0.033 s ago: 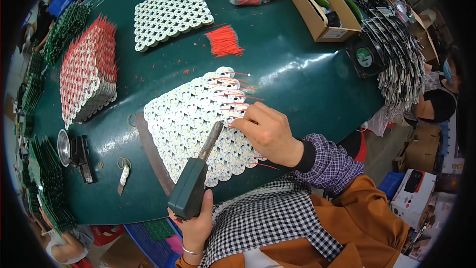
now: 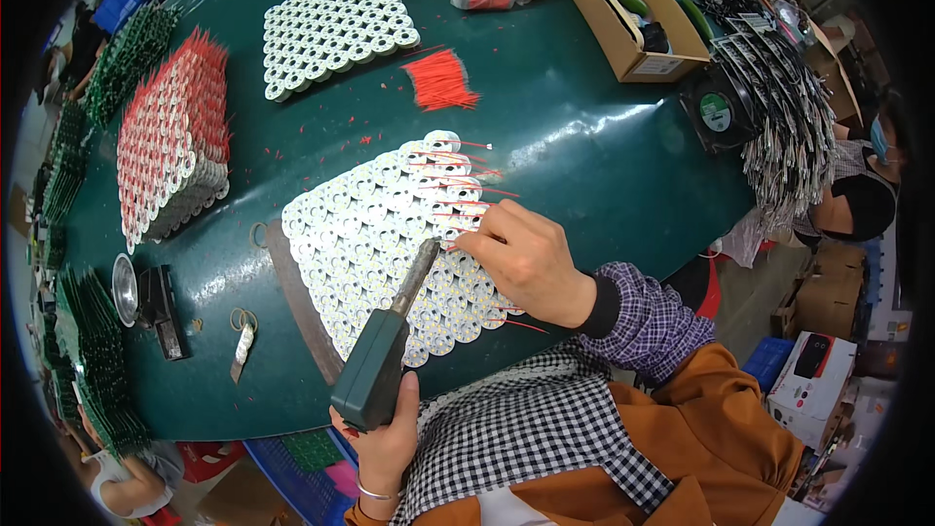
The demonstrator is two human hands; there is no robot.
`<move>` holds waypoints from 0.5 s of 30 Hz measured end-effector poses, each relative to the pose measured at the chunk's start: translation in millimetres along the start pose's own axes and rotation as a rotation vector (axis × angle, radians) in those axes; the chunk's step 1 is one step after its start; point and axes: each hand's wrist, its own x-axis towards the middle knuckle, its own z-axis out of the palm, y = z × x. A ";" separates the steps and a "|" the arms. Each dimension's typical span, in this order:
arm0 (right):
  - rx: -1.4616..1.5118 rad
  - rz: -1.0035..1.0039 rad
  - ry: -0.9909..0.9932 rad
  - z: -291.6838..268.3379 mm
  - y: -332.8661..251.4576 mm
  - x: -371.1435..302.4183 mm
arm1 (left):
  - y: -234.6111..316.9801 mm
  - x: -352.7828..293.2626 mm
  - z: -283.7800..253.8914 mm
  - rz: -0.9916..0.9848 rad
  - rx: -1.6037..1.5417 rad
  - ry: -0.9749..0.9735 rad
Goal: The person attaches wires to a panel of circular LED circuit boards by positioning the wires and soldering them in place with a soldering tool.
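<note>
Left hand (image 2: 385,438) is clamped on a soldering iron (image 2: 385,351), tip pointing to 1 o'clock over the round boards (image 2: 380,244). Right hand (image 2: 531,258), fingers pinched together on a red wire (image 2: 467,205).

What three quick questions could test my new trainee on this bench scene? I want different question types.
1. True or false: the left hand holds the soldering iron by its dark handle.
2. What colour are the loose wires piled on the green table?
3. The right hand rests on: A) the cardboard box, B) the sheet of round white boards.

Key: 1 true; 2 red; 3 B.
</note>
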 end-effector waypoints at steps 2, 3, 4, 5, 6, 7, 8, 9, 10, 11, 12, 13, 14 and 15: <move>-0.003 -0.005 -0.001 1.1 0.5 -0.4 | 0.3 -1.7 1.9 -0.067 -0.079 0.013; -0.003 -0.003 -0.002 1.4 1.0 -0.7 | 3.8 -1.2 2.3 -0.069 -0.079 0.012; -0.008 -0.003 -0.004 1.6 1.4 -1.0 | 10.5 0.2 2.1 -0.149 -0.105 0.008; -0.013 -0.002 -0.005 1.8 1.8 -1.3 | 15.2 1.7 1.9 -0.230 -0.130 0.003; -0.013 -0.001 -0.006 1.9 1.9 -1.4 | 16.9 2.7 1.6 -0.231 -0.130 0.003; -0.014 -0.002 -0.004 2.1 1.8 -1.5 | 18.1 3.5 1.2 -0.228 -0.131 -0.011; -0.015 -0.002 -0.002 2.2 1.8 -1.6 | 19.1 4.2 0.9 -0.226 -0.132 -0.024; -0.015 -0.002 -0.003 2.3 1.5 -1.5 | 20.4 4.5 0.6 -0.227 -0.131 -0.025; -0.018 -0.003 -0.001 2.1 1.1 -1.2 | 21.5 4.7 0.4 -0.205 -0.095 -0.024; -0.021 -0.003 0.001 1.9 0.7 -1.0 | 22.1 4.9 0.4 -0.182 -0.058 -0.023; -0.021 -0.003 0.001 1.6 0.3 -0.8 | 22.2 4.9 0.7 -0.183 -0.058 -0.023; -0.024 -0.002 -0.001 1.3 -0.2 -0.6 | 22.4 4.7 1.2 -0.170 -0.057 -0.014; -0.027 -0.001 -0.003 1.2 -0.5 -0.6 | 22.3 4.5 1.5 -0.157 -0.056 -0.006; -0.027 -0.001 -0.002 1.2 -0.2 -0.7 | 19.9 3.6 1.3 -0.156 -0.056 -0.006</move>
